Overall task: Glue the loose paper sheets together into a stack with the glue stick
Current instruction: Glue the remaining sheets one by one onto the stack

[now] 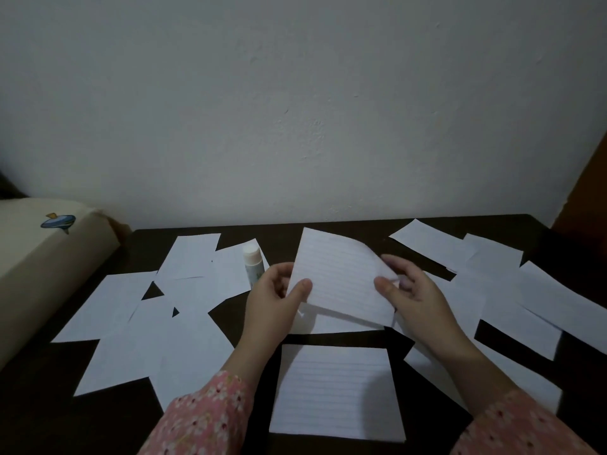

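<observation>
A lined white paper sheet [338, 274] is held tilted above the dark table [262, 316]. My left hand [276, 300] pinches its left edge, thumb on top. My right hand [410, 293] grips its right edge, where the corner curls up. Below it, near the front edge, a squared lined sheet or stack [338, 392] lies flat. A white glue stick [253, 262] stands upright with its cap on, just behind my left hand. Several loose sheets lie scattered to the left [131, 323] and right [512, 290].
A cream cushion or padded edge [49, 264] with a small blue sticker borders the table's left side. A pale wall rises directly behind the table. A brown wooden surface [588, 192] stands at the far right.
</observation>
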Motion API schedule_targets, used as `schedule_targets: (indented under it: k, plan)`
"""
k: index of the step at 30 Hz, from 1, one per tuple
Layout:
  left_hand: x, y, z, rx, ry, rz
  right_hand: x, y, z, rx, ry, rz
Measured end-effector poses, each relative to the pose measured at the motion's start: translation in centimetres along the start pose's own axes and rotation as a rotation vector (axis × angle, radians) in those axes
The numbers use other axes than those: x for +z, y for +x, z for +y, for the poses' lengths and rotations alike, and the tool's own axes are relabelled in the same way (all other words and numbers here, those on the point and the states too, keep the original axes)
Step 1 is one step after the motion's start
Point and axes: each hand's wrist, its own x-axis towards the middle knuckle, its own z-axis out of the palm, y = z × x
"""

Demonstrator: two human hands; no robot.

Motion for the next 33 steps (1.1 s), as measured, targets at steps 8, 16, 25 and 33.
schedule_targets:
  k: [8, 16, 25, 33]
  plan:
    - [0.0, 0.2, -0.8, -0.081, 0.077, 0.020, 0.3, 1.3, 1.7, 0.101, -0.211, 0.137]
    - [-0.2, 0.5, -1.7, -0.086, 0.281, 0.022, 1.0, 1.4, 2.2, 0.095, -0.334, 0.145]
    - [-0.4, 1.0, -2.3, -0.172, 0.269, -0.029, 0.8, 1.5, 1.7, 0.095, -0.056, 0.164]
    - [-0.3, 1.1, -2.3, -0.051, 0.325, 0.082, 1.1, 1.5, 3.0, 0.129, -0.451, 0.165]
